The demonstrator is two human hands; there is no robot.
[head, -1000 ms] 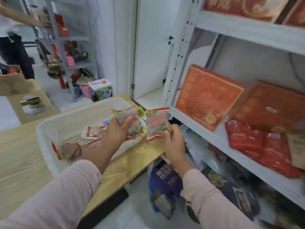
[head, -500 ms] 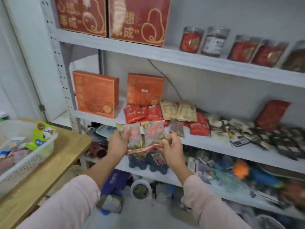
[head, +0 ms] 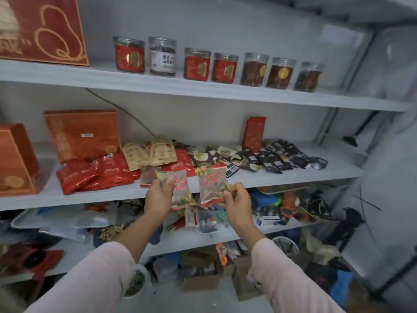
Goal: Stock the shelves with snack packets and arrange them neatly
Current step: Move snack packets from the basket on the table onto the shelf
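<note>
My left hand (head: 159, 195) grips a clear snack packet with red lettering (head: 180, 190), held in front of the middle shelf (head: 90, 195). My right hand (head: 237, 199) pinches the lower edge of a second, matching snack packet (head: 212, 184), held upright just right of the first. Both packets hover at the shelf's front edge. Behind them on the shelf lie red packets (head: 94, 175), tan packets (head: 151, 154) and a row of dark packets (head: 270, 159).
Orange boxes (head: 81, 136) stand at the shelf's left, a red pouch (head: 253, 132) at the back. Several jars (head: 198, 64) line the upper shelf beside a red carton (head: 42, 30). The lower shelves (head: 203, 239) hold mixed clutter; boxes sit on the floor.
The view has swung right, away from the table and basket. My hands have drawn apart, separating the two packets, and lifted them to the middle shelf's edge.
</note>
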